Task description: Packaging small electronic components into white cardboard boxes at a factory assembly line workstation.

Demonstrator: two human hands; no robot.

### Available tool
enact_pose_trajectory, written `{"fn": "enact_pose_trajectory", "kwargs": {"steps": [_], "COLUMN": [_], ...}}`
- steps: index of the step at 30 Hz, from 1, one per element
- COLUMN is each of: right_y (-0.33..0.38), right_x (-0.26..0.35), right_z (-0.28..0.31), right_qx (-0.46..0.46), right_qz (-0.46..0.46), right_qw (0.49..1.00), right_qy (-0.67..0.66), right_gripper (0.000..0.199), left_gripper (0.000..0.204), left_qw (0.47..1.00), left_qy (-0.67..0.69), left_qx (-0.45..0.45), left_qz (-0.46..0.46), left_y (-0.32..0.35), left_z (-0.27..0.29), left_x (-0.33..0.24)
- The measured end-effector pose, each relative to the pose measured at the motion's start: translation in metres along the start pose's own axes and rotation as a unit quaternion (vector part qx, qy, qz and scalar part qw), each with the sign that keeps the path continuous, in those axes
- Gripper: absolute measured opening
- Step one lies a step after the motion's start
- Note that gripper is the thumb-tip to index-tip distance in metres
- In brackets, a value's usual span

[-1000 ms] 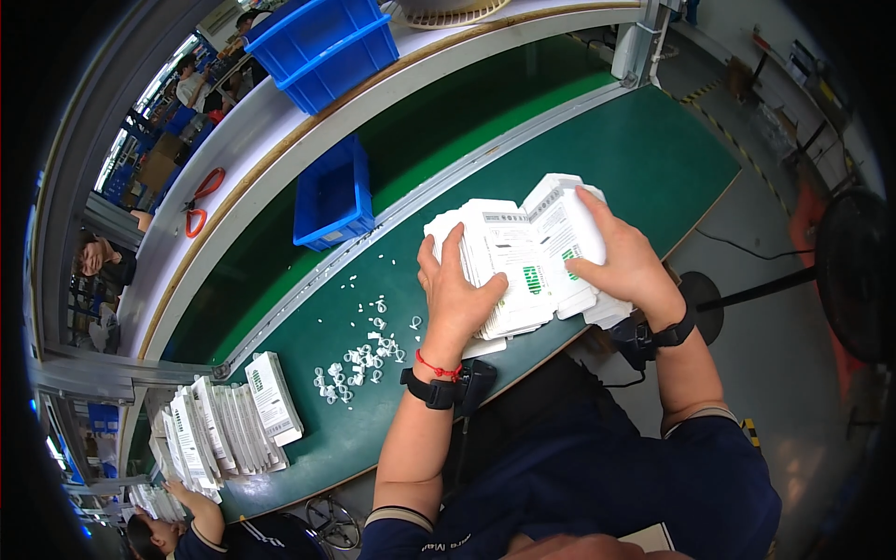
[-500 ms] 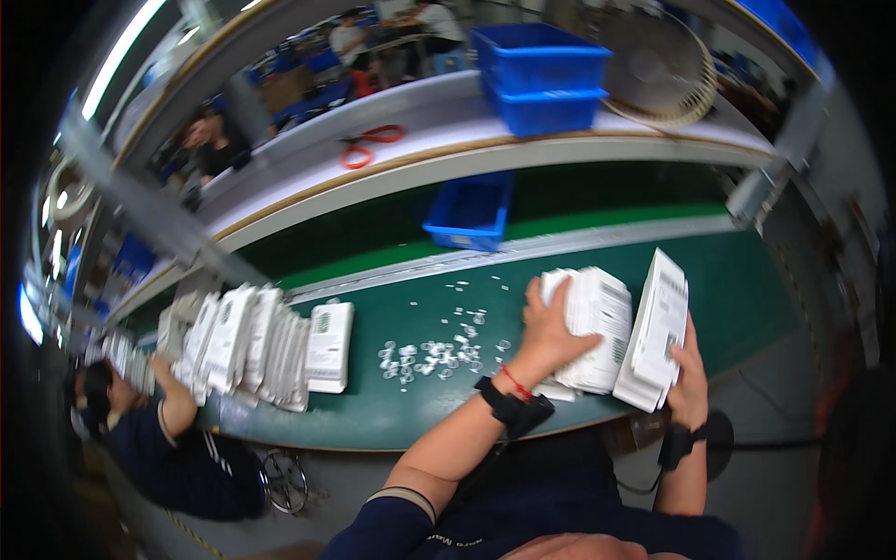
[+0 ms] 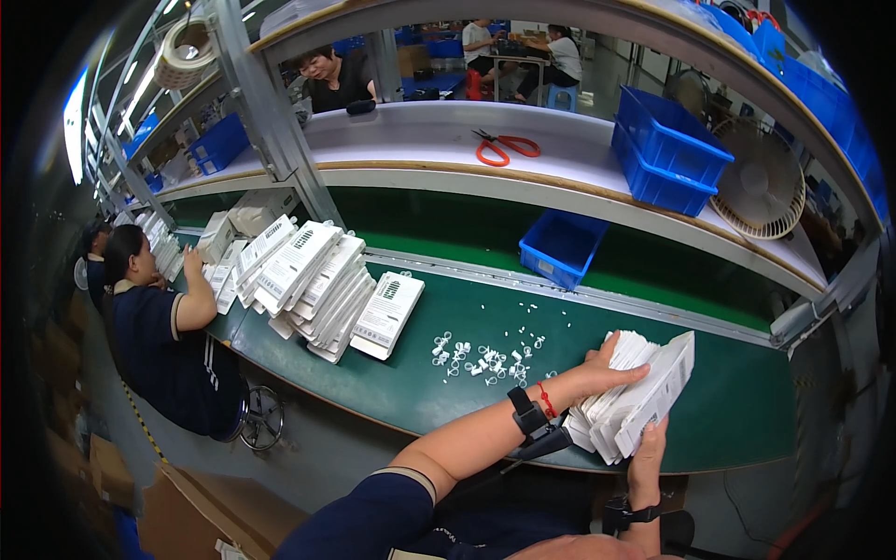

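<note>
A stack of flat white boxes (image 3: pixel 618 399) stands at the right end of the green bench, tilted and slightly fanned. Over its top and far left side my left hand (image 3: pixel 602 373) is closed, the thumb lying across the upper edges. On the near right side my right hand (image 3: pixel 647 457) grips the outermost white box (image 3: pixel 661 392), partly hidden behind it. To the left of my hands lie small white plastic rings with tabs (image 3: pixel 490 364), scattered in a loose group. Farther left, a flat white box (image 3: pixel 388 313) leans by a large pile of similar boxes (image 3: pixel 313 280).
Blue bins (image 3: pixel 667 154) and red-handled scissors (image 3: pixel 504 147) are on the shelf above. Beneath it sits another blue bin (image 3: pixel 563 245). A fan (image 3: pixel 761 191) stands at right. A co-worker (image 3: pixel 163 327) sits at the bench's left, beside a stool (image 3: pixel 261 418). An open carton (image 3: pixel 219 513) is lower left.
My right hand has brought its white boxes leftward against the stack under my left hand; the gap between them is closed. The view has swung left, showing more of the co-worker.
</note>
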State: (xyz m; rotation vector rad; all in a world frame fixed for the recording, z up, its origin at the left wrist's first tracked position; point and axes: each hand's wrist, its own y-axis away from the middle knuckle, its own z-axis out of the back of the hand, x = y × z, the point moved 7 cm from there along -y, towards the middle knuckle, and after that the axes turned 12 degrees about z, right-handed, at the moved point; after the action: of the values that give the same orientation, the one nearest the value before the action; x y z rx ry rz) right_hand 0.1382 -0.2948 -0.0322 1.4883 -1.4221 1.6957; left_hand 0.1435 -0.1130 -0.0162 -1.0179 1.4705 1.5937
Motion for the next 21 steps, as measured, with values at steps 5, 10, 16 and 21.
{"fn": "enact_pose_trajectory", "kwargs": {"steps": [5, 10, 16, 21], "right_y": [0.000, 0.001, -0.007, -0.013], "right_x": [0.001, 0.005, -0.002, 0.014], "right_z": [-0.012, -0.018, -0.015, -0.006], "right_qx": [0.050, 0.088, 0.054, -0.017], "right_qz": [0.024, 0.044, 0.065, 0.104], "right_qw": [0.996, 0.985, 0.958, 0.934], "right_qy": [0.072, 0.145, 0.274, 0.342], "right_gripper": [0.067, 0.064, 0.056, 0.056], "left_gripper": [0.120, 0.123, 0.128, 0.134], "left_qw": [0.995, 0.983, 0.909, 0.828], "left_qy": [-0.082, -0.141, -0.393, -0.522], "left_qx": [0.049, 0.097, 0.104, 0.107], "left_qz": [0.036, 0.067, -0.093, -0.177], "left_y": [0.006, 0.007, 0.004, -0.008], "left_z": [-0.010, -0.011, -0.029, -0.048], "left_x": [-0.002, -0.027, -0.091, -0.104]}}
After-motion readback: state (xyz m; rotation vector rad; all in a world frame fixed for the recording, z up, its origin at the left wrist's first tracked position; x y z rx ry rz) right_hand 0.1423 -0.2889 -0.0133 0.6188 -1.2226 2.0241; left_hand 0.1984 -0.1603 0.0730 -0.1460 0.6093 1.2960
